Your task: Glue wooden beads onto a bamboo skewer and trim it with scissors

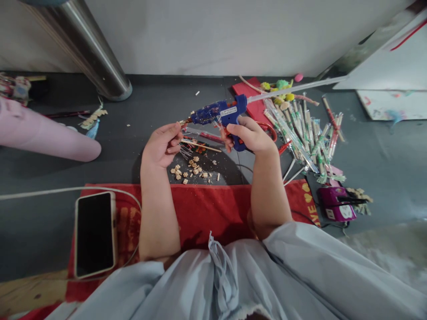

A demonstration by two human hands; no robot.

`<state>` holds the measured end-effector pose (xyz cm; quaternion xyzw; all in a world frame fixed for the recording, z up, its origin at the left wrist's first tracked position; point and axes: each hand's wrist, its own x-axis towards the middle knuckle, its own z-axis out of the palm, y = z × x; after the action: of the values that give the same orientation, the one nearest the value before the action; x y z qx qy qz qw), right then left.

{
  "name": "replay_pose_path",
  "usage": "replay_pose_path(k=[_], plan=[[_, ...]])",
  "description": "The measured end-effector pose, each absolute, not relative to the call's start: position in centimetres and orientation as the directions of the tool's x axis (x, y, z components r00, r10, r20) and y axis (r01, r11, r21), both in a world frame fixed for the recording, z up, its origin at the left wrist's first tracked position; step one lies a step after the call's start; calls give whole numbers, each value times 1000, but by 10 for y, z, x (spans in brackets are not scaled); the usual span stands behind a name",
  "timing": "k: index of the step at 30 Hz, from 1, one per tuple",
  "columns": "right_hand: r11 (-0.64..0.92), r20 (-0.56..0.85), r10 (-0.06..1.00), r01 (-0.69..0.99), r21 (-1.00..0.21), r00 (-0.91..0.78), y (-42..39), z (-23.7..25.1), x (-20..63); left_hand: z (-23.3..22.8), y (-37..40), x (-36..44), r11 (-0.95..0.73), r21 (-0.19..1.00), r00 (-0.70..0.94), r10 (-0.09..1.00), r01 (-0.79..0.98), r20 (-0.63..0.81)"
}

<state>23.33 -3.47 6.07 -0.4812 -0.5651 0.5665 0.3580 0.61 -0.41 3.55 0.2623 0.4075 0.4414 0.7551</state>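
Note:
My right hand (pixel 252 134) grips the handle of a blue hot glue gun (pixel 220 112), with a long clear glue stick (pixel 296 87) jutting out of its back to the right. The nozzle points left toward my left hand (pixel 163 144), whose fingers pinch a small piece right at the tip. A thin wooden stick (pixel 200 146) lies just below my left fingers. Small wooden bits (pixel 190 170) are scattered on the dark floor under both hands.
A phone (pixel 94 233) with a white cable lies on a red cloth (pixel 213 209) at the left. Wrapped sticks (pixel 305 133), pompoms and red felt sit at the right, with a purple device (pixel 335 203). A metal leg (pixel 90 49) and pink roll (pixel 43 133) stand at the left.

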Motion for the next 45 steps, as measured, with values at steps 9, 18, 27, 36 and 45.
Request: replay_pose_path(k=[9, 18, 27, 36, 45], plan=[[-89, -122, 948, 124, -988, -295, -34, 60, 234, 38, -5, 7, 480, 756, 265, 877, -445, -401], [-94, -119, 955, 103, -990, -272, -35, 61, 237, 38, -5, 6, 479, 752, 274, 878, -453, -393], [-89, -124, 951, 131, -987, -284, -35, 60, 234, 38, -5, 7, 484, 754, 263, 875, -444, -406], [-105, -147, 956, 173, -979, -254, -37, 67, 236, 40, -5, 7, 477, 766, 248, 879, -431, -408], [38, -22, 990, 424, -905, -136, -37, 66, 256, 40, -4, 10, 442, 808, 169, 897, -390, -409]])
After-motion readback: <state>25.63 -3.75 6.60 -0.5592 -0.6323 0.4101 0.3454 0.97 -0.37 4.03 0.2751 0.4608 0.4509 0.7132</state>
